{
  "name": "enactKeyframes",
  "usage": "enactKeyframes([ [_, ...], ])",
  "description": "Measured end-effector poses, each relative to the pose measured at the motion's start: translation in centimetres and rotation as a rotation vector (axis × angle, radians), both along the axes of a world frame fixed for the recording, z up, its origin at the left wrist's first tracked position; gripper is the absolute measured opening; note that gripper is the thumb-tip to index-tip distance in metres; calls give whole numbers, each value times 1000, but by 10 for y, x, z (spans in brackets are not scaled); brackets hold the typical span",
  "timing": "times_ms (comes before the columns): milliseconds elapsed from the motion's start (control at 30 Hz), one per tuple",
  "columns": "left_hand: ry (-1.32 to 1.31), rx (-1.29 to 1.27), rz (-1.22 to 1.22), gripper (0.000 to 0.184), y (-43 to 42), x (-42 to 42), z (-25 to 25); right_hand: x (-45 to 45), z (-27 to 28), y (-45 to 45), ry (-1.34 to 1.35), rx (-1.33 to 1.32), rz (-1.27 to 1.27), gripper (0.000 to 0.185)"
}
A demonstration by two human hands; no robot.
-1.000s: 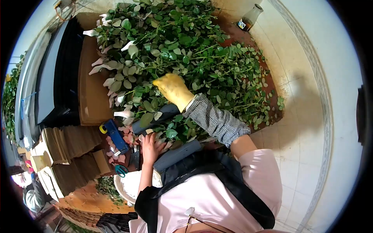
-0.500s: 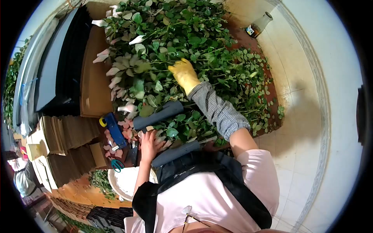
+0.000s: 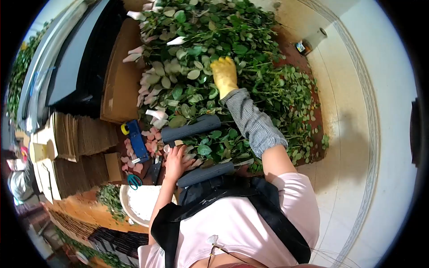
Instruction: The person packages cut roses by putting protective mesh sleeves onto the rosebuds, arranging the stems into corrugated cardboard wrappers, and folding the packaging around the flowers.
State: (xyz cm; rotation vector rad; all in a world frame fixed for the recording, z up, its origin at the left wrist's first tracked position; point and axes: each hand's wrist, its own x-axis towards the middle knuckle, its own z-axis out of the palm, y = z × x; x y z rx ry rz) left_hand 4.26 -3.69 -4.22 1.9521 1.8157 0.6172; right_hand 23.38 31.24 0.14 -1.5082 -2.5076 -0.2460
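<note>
My right hand (image 3: 224,73), in a yellow glove, is closed among the leafy rose stems (image 3: 241,49) on the pile; what its curled fingers hold is hidden. Bare, with fingers spread, my left hand (image 3: 177,161) rests at the head end of a few stems lying between two dark grey rolls. One roll (image 3: 192,128) lies just beyond it, the other (image 3: 205,173) against my apron. Pale wrapped rose heads (image 3: 156,115) point left from the pile. Pink petals (image 3: 153,138) are scattered beside the left hand.
A blue tape dispenser (image 3: 136,139), teal scissors (image 3: 134,180) and a white tub (image 3: 139,204) are near my left arm. Stacked cardboard (image 3: 82,134) and a cardboard box (image 3: 121,76) stand at left. A glass bottle (image 3: 310,41) is at the back right.
My gloved right hand has moved away from me and to the right, over the pile. The left hand stays at the same stems. The whole view has shifted.
</note>
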Motion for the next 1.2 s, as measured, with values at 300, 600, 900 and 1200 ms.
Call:
enactKeyframes([
  [300,-62,90,11,64,0,-1,3,61,140,-27,422,265,183,32],
  [600,-101,70,-4,63,-2,-2,-1,83,176,-42,473,399,-96,48],
  [900,-135,3,64,64,-10,-5,-14,181,171,-117,656,-718,171,34],
  [1200,44,189,-8,61,-2,-4,-6,171,-11,-236,-277,-720,-164,35],
])
